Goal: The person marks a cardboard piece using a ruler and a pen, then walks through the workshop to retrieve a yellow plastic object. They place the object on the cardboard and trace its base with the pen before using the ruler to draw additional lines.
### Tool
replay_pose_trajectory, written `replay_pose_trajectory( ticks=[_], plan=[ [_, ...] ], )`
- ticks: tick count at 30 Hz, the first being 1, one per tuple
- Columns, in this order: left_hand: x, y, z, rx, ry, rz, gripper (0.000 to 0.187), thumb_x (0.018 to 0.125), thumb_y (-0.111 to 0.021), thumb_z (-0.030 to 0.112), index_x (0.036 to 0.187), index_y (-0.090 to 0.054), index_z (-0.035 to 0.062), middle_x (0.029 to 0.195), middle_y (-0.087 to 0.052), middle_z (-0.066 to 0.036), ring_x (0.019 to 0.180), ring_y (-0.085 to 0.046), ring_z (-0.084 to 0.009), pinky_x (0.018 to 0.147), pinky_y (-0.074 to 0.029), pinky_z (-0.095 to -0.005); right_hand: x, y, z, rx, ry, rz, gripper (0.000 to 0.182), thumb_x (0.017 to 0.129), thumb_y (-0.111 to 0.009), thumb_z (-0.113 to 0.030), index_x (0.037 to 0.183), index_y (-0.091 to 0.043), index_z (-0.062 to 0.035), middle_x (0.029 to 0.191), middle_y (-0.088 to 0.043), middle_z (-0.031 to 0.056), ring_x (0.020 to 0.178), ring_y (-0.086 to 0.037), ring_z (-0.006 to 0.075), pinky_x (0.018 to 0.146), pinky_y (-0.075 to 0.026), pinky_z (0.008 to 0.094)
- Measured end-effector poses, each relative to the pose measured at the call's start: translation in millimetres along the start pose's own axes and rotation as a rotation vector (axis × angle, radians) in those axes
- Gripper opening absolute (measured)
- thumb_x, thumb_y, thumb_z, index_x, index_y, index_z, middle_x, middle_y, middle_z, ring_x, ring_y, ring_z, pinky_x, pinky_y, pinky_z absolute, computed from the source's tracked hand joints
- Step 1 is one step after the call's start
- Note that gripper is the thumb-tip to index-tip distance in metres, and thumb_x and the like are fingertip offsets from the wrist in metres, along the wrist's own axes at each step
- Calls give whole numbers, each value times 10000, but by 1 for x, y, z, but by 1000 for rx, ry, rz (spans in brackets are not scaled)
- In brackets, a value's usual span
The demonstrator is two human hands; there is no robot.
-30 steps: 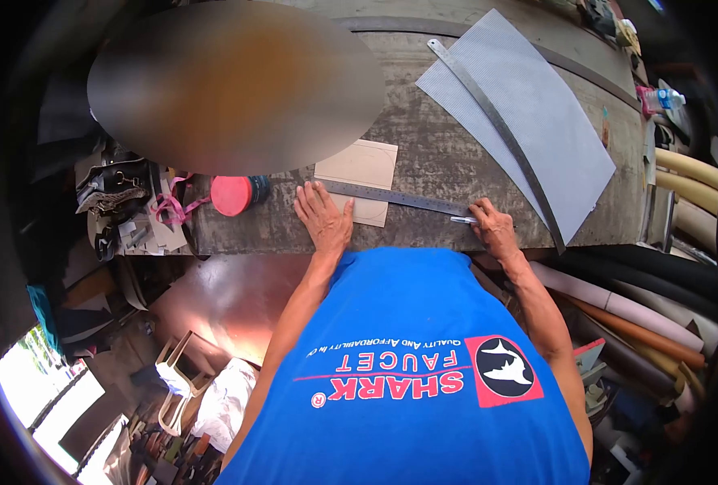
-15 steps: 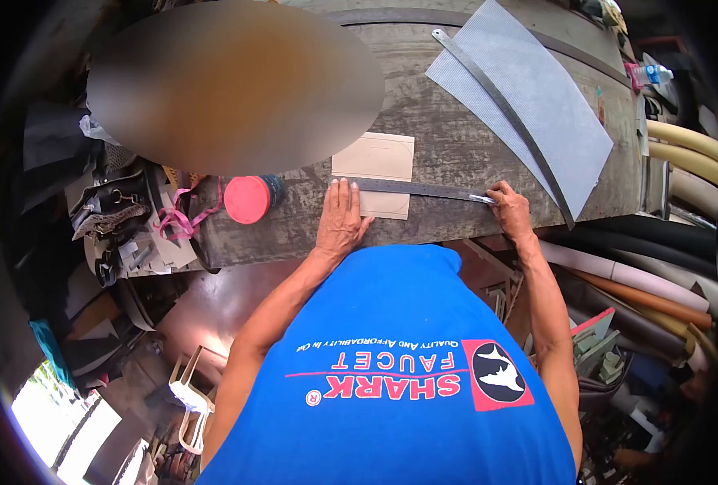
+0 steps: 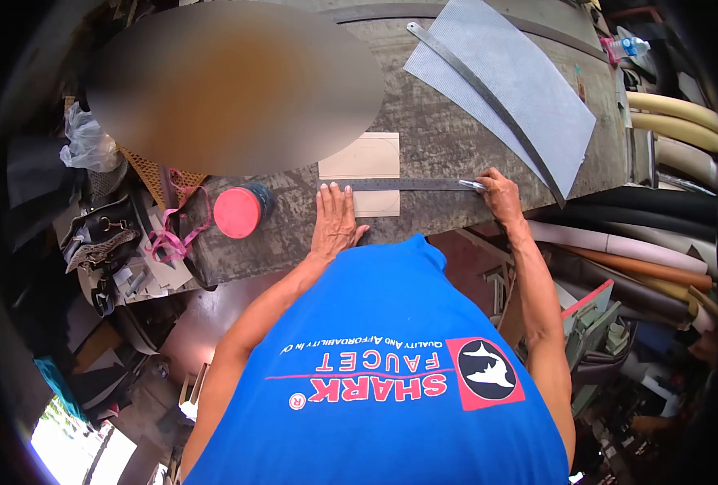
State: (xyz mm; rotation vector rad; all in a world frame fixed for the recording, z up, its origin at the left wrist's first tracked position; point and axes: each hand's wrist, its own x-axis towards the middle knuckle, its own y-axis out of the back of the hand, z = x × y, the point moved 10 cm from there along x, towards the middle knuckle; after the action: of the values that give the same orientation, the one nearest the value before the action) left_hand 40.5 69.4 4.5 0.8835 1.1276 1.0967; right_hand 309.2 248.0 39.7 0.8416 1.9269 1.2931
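Note:
My left hand [image 3: 334, 220] lies flat, fingers spread, pressing the left end of a steel ruler [image 3: 407, 185] onto a tan card sheet [image 3: 364, 164] on the worn workbench [image 3: 440, 141]. My right hand [image 3: 498, 196] is at the ruler's right end, closed around a small silver pen-like tool [image 3: 473, 185] whose tip touches the ruler's edge. The ruler runs straight across the sheet's lower half.
A grey mesh sheet [image 3: 521, 89] with a long curved metal strip [image 3: 488, 97] on it lies at the back right. A red round tin [image 3: 238, 212] and pink tape sit left. Rolls of material [image 3: 642, 267] are stacked to the right; clutter is piled at the left.
The view has shifted as my head moved. The ruler now lies level across the tan sheet, and my right hand with the tool stays at its right end.

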Motion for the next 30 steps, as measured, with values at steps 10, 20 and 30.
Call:
replay_pose_trajectory(
  ticks=[10,20,30],
  plan=[
    [0,1,1,-50,4,17,926,851,-671,478,1442,-293,-127,1459,-262,-344,1361,-237,-563,1138,-238,-587,4,-2,5,13,38,0,161,752,-725,-85,911,-711,-99,973,-658,46,819,-670,301,708,-540,411],
    [3,5,8,18,47,7,827,890,-608,500,1509,-303,44,1430,-269,-349,1335,-243,-595,1119,-225,-632,6,1,-8,-6,45,-56,145,777,-711,-79,911,-656,-78,944,-608,62,799,-652,326,707,-528,431],
    [7,5,8,52,53,-48,815,906,-590,502,1508,-301,36,1413,-309,-355,1320,-284,-576,1109,-257,-613,84,-35,-161,1091,-240,-109,348,979,-596,-336,1018,-723,-14,705,-629,26,651,-541,81,578,-437,274]
  ],
)
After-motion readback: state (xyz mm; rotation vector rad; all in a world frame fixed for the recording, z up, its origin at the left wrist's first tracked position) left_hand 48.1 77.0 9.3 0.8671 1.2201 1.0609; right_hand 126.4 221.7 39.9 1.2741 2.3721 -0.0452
